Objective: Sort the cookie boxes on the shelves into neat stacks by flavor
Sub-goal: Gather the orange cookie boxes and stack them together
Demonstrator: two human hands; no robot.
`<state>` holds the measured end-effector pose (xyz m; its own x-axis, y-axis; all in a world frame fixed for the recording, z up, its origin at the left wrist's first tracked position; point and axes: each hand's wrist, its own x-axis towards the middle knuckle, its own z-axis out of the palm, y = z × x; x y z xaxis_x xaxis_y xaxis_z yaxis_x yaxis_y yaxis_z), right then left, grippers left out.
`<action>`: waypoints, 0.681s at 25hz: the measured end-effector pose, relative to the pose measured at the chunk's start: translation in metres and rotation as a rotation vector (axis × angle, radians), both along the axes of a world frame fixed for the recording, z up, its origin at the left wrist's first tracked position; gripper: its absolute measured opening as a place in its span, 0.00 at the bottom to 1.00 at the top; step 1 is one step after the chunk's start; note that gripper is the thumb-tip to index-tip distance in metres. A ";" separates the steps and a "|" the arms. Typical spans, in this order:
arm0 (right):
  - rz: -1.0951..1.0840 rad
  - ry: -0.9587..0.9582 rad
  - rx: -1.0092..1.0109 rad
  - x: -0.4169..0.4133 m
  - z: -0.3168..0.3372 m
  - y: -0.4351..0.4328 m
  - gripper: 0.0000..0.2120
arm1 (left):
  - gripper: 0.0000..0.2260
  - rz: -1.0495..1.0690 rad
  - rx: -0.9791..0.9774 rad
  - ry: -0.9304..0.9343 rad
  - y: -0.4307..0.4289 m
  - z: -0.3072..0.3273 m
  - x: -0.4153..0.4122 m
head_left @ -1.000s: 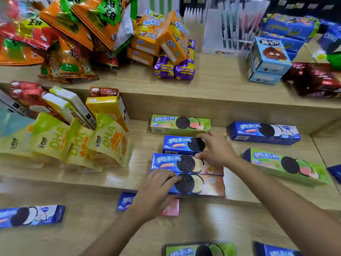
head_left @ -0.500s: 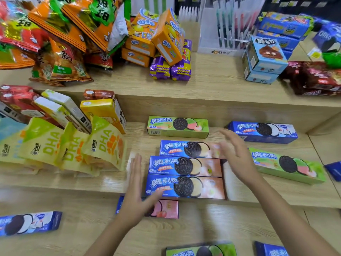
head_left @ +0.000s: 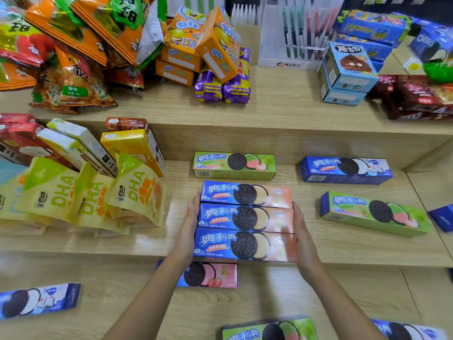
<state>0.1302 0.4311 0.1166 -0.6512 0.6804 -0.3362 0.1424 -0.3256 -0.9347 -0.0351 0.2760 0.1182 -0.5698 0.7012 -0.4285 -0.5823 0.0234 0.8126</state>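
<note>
Three blue-and-orange cookie boxes (head_left: 246, 220) lie side by side in a row on the middle shelf (head_left: 343, 246). My left hand (head_left: 190, 225) presses flat against their left ends and my right hand (head_left: 302, 233) against their right ends, squeezing the row between the palms. Behind them lies a green box (head_left: 234, 165). A blue-and-white box (head_left: 345, 169) and a second green box (head_left: 375, 213) lie to the right. On the lower shelf sit a pink box (head_left: 213, 274), a blue-and-white box (head_left: 36, 299), another green box (head_left: 269, 330) and a blue box (head_left: 409, 331).
Yellow DHA pouches (head_left: 93, 195) and leaning yellow boxes (head_left: 132, 146) crowd the middle shelf's left. The top shelf holds snack bags (head_left: 68, 45), orange boxes (head_left: 198, 42), purple packs (head_left: 223, 88), light-blue boxes (head_left: 348, 72) and dark red packs (head_left: 421, 96).
Both hands left the box tops, opened out to the sides, then closed in flat against the two ends of the three-box row, which is now lined up evenly.
</note>
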 end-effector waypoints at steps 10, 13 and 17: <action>0.005 -0.027 0.093 -0.014 0.003 -0.006 0.14 | 0.21 0.065 -0.012 0.000 0.005 -0.012 -0.007; 0.012 -0.042 0.087 -0.025 0.008 -0.004 0.12 | 0.18 0.091 -0.045 0.051 0.005 -0.012 -0.010; 0.046 -0.078 0.136 -0.033 0.003 0.004 0.12 | 0.19 0.085 -0.120 0.143 0.005 -0.009 -0.018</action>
<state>0.0971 0.4349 0.1197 -0.6581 0.6932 -0.2939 0.2279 -0.1886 -0.9552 -0.0527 0.2813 0.1092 -0.6859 0.5967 -0.4165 -0.4654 0.0803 0.8815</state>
